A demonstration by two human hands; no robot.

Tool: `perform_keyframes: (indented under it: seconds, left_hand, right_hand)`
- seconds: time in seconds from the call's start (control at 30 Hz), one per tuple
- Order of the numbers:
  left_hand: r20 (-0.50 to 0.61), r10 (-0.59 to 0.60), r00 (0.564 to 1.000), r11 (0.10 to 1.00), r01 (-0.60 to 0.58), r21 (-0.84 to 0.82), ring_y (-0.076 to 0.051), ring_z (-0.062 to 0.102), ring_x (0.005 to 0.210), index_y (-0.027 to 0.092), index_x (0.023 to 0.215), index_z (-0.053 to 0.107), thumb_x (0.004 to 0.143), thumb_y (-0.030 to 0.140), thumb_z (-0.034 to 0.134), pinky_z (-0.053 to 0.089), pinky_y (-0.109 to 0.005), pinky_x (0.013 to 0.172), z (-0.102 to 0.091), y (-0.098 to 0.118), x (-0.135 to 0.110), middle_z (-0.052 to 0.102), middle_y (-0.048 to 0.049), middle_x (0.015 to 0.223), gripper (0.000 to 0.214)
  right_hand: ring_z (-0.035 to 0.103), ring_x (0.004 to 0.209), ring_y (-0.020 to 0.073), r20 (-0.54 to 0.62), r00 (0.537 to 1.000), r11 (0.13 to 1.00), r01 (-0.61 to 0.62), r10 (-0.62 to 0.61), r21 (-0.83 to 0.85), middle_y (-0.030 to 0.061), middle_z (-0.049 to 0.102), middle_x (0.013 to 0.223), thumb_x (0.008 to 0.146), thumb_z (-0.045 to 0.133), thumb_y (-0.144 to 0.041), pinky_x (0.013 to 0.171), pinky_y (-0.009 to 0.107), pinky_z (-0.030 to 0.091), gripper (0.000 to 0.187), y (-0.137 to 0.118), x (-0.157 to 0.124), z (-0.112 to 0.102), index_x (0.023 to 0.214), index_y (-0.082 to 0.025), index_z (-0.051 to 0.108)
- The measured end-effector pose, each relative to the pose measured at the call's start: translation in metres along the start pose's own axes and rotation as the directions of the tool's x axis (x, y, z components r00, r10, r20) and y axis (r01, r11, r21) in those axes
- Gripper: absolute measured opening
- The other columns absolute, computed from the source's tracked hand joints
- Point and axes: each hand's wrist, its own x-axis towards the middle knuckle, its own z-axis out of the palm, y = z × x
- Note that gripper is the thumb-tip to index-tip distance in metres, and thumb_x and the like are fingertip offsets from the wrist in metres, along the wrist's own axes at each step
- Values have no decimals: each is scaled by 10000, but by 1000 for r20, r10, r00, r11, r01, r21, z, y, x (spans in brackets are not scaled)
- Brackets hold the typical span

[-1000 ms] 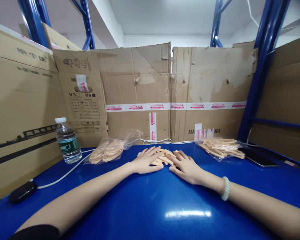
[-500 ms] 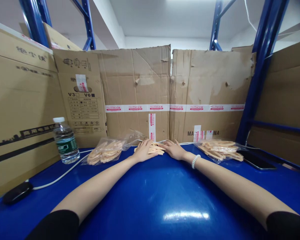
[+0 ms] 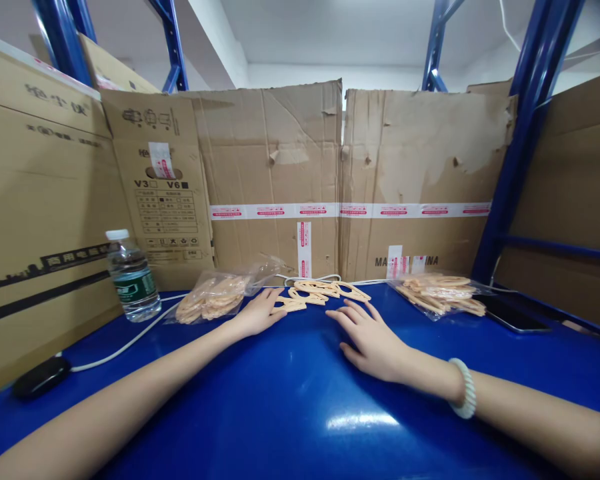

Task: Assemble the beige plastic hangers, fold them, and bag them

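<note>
Flat pale-beige pieces with cut-out middles (image 3: pixel 316 288) lie spread in a loose, overlapping cluster at the back of the blue table; their kind I cannot make out. My left hand (image 3: pixel 259 313) rests at the cluster's left end, fingers stretched out and thumb apart, touching or nearly touching the leftmost piece. Closer to me and right of the cluster, my right hand (image 3: pixel 373 337) is held over the table with its fingers spread and nothing in them. A pale beaded bracelet (image 3: pixel 464 388) circles the right wrist.
Clear bags of similar pieces lie left (image 3: pixel 213 298) and right (image 3: pixel 437 293). A water bottle (image 3: pixel 133 283) stands at the left, near a black device (image 3: pixel 41 377) on a white cable. A phone (image 3: pixel 516 315) lies right. Cardboard panels (image 3: pixel 275 173) wall the back.
Both hands have moved apart from the pieces they were gathered around. The right hand has come back toward me, the left has shifted left, and the pieces now lie more spread out.
</note>
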Motion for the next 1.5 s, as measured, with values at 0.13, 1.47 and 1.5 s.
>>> perform_keyframes:
  seconds: [0.13, 1.47, 1.5]
  left_hand:
    - [-10, 16, 1000, 1000, -16, -6, -343, 496, 1218, 106, 1287, 477, 865, 382, 514, 393, -463, 1019, 3, -8, 9, 534, -192, 1285, 505]
    - [-179, -80, 980, 778, -51, -626, -179, 634, 697, 166, 1062, 605, 853, 346, 511, 488, -274, 649, -33, 90, -53, 669, -11, 726, 292]
    - [-157, -96, 983, 743, -35, -669, -184, 640, 716, 154, 1034, 610, 844, 359, 523, 497, -280, 662, -33, 90, -52, 672, -21, 737, 293]
  right_hand:
    - [386, 1303, 287, 10, 1000, 993, -2, 0, 118, 130, 511, 1345, 841, 419, -191, 1093, 563, 219, 513, -8, -1, 9, 1353, -191, 448]
    - [435, 608, 122, 76, 970, 405, -167, 232, 899, -12, 525, 630, 772, 638, -514, 573, 248, 320, 360, -5, 0, -1, 768, -156, 683]
    - [435, 614, 122, 73, 965, 393, -170, 250, 903, -8, 531, 643, 768, 645, -496, 577, 247, 326, 344, -4, 0, -2, 769, -155, 685]
